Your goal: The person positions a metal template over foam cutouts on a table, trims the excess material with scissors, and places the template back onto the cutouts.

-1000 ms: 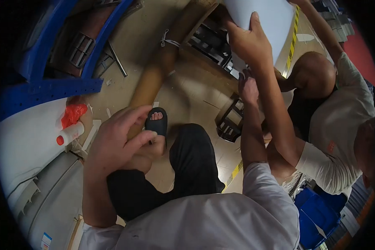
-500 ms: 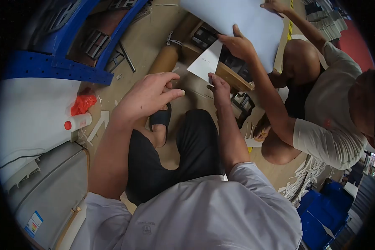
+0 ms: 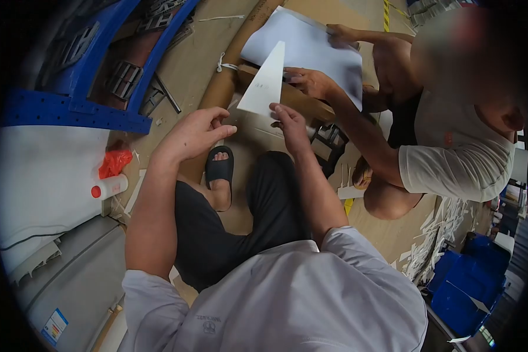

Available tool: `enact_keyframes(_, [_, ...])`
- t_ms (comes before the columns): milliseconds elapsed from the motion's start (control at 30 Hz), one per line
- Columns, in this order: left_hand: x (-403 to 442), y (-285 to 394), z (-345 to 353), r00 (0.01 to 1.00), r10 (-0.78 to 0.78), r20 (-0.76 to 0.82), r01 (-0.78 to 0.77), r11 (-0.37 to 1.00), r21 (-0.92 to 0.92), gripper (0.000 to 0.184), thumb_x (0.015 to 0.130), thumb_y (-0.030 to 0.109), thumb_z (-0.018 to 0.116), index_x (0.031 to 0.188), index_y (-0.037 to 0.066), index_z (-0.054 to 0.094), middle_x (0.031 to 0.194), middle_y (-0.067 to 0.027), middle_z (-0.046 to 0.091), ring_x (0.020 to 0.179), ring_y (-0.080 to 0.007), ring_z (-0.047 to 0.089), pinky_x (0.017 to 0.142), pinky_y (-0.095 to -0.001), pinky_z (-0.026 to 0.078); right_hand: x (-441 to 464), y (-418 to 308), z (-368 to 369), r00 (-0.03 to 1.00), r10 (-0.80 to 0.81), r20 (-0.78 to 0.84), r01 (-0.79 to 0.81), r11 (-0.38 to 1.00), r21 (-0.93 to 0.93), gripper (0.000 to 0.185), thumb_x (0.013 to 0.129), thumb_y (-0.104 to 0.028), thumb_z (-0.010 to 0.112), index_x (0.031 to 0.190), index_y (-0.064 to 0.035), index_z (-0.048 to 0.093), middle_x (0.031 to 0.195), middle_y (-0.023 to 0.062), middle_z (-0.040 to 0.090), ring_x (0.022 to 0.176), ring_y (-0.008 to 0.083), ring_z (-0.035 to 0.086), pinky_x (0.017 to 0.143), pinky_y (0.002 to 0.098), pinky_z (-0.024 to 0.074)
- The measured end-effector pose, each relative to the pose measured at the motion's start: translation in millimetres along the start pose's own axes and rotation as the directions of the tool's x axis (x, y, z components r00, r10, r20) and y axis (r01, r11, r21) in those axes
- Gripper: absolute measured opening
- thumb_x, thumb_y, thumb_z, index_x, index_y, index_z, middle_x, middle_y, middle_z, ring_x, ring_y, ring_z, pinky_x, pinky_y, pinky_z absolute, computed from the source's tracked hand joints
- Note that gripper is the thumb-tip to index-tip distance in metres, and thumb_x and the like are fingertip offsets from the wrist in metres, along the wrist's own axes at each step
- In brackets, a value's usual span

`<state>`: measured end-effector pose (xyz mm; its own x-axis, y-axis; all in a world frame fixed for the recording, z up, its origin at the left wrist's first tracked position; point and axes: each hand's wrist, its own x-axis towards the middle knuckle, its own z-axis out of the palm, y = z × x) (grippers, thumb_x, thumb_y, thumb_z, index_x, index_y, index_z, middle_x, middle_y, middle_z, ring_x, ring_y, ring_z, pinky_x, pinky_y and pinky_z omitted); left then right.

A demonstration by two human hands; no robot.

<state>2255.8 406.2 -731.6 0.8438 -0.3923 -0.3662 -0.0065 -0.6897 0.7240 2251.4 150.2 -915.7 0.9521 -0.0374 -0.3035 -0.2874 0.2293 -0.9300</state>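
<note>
A white triangular piece of paper or card (image 3: 266, 82) with faint handwriting is pinched at its lower corner between the thumb and fingers of my right hand (image 3: 291, 124). It stands point upward, in front of a large white sheet (image 3: 299, 36). My left hand (image 3: 200, 132) hovers to the left of the card, its fingers bent and the thumb held apart. I see nothing in it. A co-worker on the right has one hand (image 3: 314, 83) at the near side of the large sheet and the other hand (image 3: 341, 35) at its far edge.
A long cardboard tube (image 3: 224, 73) with a white tie lies ahead. At left are a blue metal rack (image 3: 76, 110), a red plastic bag (image 3: 116, 161) and a white bottle (image 3: 111, 186). Paper strips (image 3: 437, 232) and a blue plastic stool or bin (image 3: 466, 287) lie at right.
My right hand has moved slightly left and turned the white card more upright. The co-worker has leaned in, and the large sheet has come lower and to the left. My left hand shifted slightly left.
</note>
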Motion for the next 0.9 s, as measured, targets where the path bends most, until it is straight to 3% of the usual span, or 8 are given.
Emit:
enact_keyframes(133, [-3.8, 6.7, -1.6, 1.000, -0.007, 0.003, 0.006, 1.000, 0.020, 0.046, 0.090, 0.034, 0.069, 0.121, 0.001, 0.062, 0.094, -0.0137, 0.068, 0.085, -0.0211, 0.063, 0.078, -0.0337, 0.050, 47.8, -25.6, -5.4, 0.997, -0.026, -0.066, 0.029, 0.998, 0.050, 0.044, 0.097, -0.028, 0.063, 0.131, -0.0007, 0.058, 0.122, 0.0053, 0.061, 0.101, 0.0170, 0.058, 0.081, 0.0316, 0.0507])
enact_keyframes(200, [-7.2, 6.3, -1.7, 1.000, -0.011, -0.022, 0.012, 1.000, 0.012, 0.047, 0.090, 0.034, 0.069, 0.122, 0.001, 0.062, 0.095, -0.0140, 0.068, 0.085, -0.0207, 0.063, 0.078, -0.0336, 0.050, 70.1, -38.9, -6.2, 0.997, -0.019, -0.077, 0.033, 0.984, 0.176, 0.045, 0.097, -0.029, 0.062, 0.133, -0.0024, 0.056, 0.123, 0.0058, 0.058, 0.105, 0.0196, 0.057, 0.081, 0.0342, 0.0504])
enact_keyframes(333, [-13.3, -1.4, -6.6, 0.999, -0.047, 0.001, 0.047, 0.999, -0.021, 0.048, 0.090, 0.033, 0.070, 0.123, 0.000, 0.061, 0.094, -0.0139, 0.068, 0.084, -0.0195, 0.063, 0.077, -0.0327, 0.050, 125.7, -34.2, -9.5, 0.996, 0.049, -0.079, -0.017, 0.933, 0.360, 0.042, 0.096, -0.029, 0.062, 0.130, -0.0067, 0.053, 0.116, 0.0042, 0.054, 0.099, 0.0200, 0.052, 0.077, 0.0343, 0.0494])
enact_keyframes(500, [-28.6, -15.4, -15.4, 0.996, -0.087, -0.035, 0.085, 0.995, -0.054, 0.049, 0.087, 0.032, 0.069, 0.121, -0.003, 0.060, 0.093, -0.0169, 0.068, 0.083, -0.0239, 0.066, 0.077, -0.0350, 0.052, 171.6, -10.0, -7.9, 0.988, 0.123, -0.097, -0.051, 0.837, 0.544, 0.036, 0.094, -0.029, 0.064, 0.123, -0.0113, 0.053, 0.113, 0.0035, 0.051, 0.098, 0.0234, 0.049, 0.081, 0.0394, 0.0470])
enact_keyframes(600, [-31.7, -24.6, -17.2, 0.995, -0.088, -0.047, 0.084, 0.993, -0.083, 0.048, 0.088, 0.032, 0.068, 0.121, -0.002, 0.060, 0.092, -0.0173, 0.068, 0.082, -0.0243, 0.066, 0.076, -0.0349, 0.052, 163.1, -13.6, 5.5, 0.969, 0.147, -0.198, -0.027, 0.862, 0.507, 0.031, 0.099, -0.028, 0.058, 0.120, -0.0072, 0.050, 0.107, 0.0085, 0.055, 0.098, 0.0237, 0.055, 0.083, 0.0390, 0.0470])
enact_keyframes(800, [-25.8, -24.1, -22.0, 0.996, -0.077, -0.052, 0.072, 0.994, -0.084, 0.048, 0.088, 0.032, 0.068, 0.120, -0.002, 0.060, 0.091, -0.0172, 0.068, 0.081, -0.0246, 0.066, 0.076, -0.0351, 0.052, 137.5, -15.1, 4.2, 0.995, 0.090, -0.052, -0.062, 0.915, 0.398, 0.031, 0.095, -0.026, 0.063, 0.118, -0.0083, 0.054, 0.105, 0.0044, 0.054, 0.097, 0.0225, 0.056, 0.080, 0.0374, 0.0468])
enact_keyframes(900, [-19.7, -22.2, -21.1, 0.997, -0.060, -0.044, 0.057, 0.996, -0.073, 0.048, 0.088, 0.032, 0.068, 0.120, -0.002, 0.060, 0.091, -0.0169, 0.068, 0.081, -0.0246, 0.066, 0.076, -0.0351, 0.052, 123.7, 2.0, 5.2, 0.993, 0.107, -0.054, -0.077, 0.912, 0.402, 0.034, 0.093, -0.028, 0.066, 0.119, -0.0087, 0.056, 0.107, 0.0023, 0.055, 0.097, 0.0209, 0.056, 0.080, 0.0365, 0.0464])
